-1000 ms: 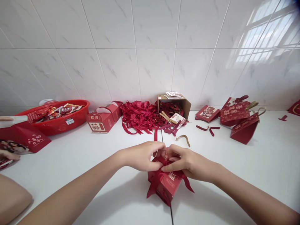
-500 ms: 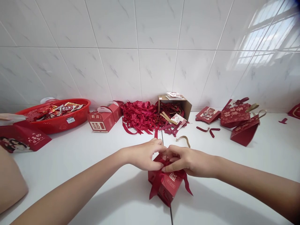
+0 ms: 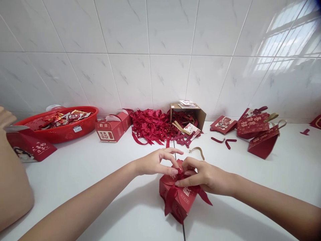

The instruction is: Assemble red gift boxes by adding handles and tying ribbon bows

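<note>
A small red gift box (image 3: 185, 201) with pale lettering stands on the white table in front of me. Around its top runs a dark red ribbon (image 3: 171, 198), whose two tails hang over the sides. My left hand (image 3: 157, 162) comes in from the left, its thumb and index finger pinching the ribbon at the knot, the other fingers raised. From the right, my right hand (image 3: 204, 174) has its curled fingers and thumb closed on the ribbon over the lid. The fingertips partly hide the knot.
At the back are a red basket (image 3: 86, 124) of wrapped sweets, red boxes (image 3: 108, 130), a ribbon heap (image 3: 150, 125), and a cardboard box (image 3: 202, 115) of straps. Finished-looking red boxes (image 3: 264, 142) stand right. Another person's arm (image 3: 15, 180) is at left beside a red box (image 3: 37, 145).
My left hand's fingers have lifted and spread, its thumb and index finger now at the knot. The right ribbon tail has swung outward. The other person's hand at left has risen.
</note>
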Demonstrator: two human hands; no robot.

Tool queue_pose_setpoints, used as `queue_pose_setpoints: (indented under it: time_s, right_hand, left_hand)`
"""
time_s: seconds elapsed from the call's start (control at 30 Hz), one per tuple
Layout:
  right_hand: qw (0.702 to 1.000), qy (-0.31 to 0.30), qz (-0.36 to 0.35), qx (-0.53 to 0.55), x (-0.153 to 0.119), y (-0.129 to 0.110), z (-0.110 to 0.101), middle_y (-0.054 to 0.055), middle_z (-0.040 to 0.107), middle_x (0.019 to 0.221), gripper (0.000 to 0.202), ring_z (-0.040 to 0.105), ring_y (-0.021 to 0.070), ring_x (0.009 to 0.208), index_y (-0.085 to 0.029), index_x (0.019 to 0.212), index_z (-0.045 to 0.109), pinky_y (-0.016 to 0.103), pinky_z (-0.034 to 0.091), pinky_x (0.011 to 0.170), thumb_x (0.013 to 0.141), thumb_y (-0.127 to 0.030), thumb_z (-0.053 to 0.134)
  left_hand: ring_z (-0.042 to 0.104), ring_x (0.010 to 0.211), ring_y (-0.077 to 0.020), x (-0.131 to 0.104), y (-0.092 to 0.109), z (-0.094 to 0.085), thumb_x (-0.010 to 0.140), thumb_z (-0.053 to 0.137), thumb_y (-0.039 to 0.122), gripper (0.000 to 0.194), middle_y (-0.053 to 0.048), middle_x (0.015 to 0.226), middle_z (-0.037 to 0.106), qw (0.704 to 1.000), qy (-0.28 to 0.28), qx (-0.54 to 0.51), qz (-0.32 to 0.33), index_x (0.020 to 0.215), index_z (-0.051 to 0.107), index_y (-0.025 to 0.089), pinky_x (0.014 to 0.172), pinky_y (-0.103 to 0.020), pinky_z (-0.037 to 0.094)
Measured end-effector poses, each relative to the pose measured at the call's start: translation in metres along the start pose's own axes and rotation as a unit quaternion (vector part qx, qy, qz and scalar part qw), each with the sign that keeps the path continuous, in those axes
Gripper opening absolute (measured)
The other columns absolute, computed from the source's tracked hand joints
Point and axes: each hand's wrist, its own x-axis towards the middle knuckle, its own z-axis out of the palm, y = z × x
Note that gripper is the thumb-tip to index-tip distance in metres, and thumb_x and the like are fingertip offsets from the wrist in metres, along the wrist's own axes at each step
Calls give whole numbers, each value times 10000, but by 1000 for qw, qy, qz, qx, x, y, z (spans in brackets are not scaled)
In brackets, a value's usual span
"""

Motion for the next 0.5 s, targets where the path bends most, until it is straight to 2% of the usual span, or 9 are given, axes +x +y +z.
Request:
queue_pose_setpoints:
  time_s: [0.13,0.27,0.4,0.5]
  right_hand:
    - [1000,-22,7,4,4,0,-3,97,541,959,303,514,121,765,-205,1111,706,237,496,659,884,-120,524]
    - [999,-30,19,14,5,1,-3,101,560,985,327,526,120,770,-229,1121,700,235,495,652,879,-102,520]
    - [999,16,12,26,2,3,4,103,551,967,364,532,123,796,-219,1102,709,237,504,667,874,-49,482]
    - [997,67,-3,40,0,4,10,91,527,951,351,525,120,802,-198,1078,717,224,510,663,876,-44,475]
  left_hand:
    - [434,1240,-272,1,-3,-1,677,799,381,146,-21,1291,559,995,46,91,-2,795,772,300,1074,-413,284]
    - [480,1173,-267,1,-6,-2,624,826,431,184,-24,1226,607,992,69,102,15,735,774,295,1031,-401,329]
    - [502,1130,-243,1,-9,-3,632,819,443,210,-38,1165,628,990,71,107,52,710,759,258,1018,-394,341]
    - [497,1146,-236,4,-10,-3,646,813,432,229,-47,1185,610,992,47,97,70,707,731,227,1039,-396,328]
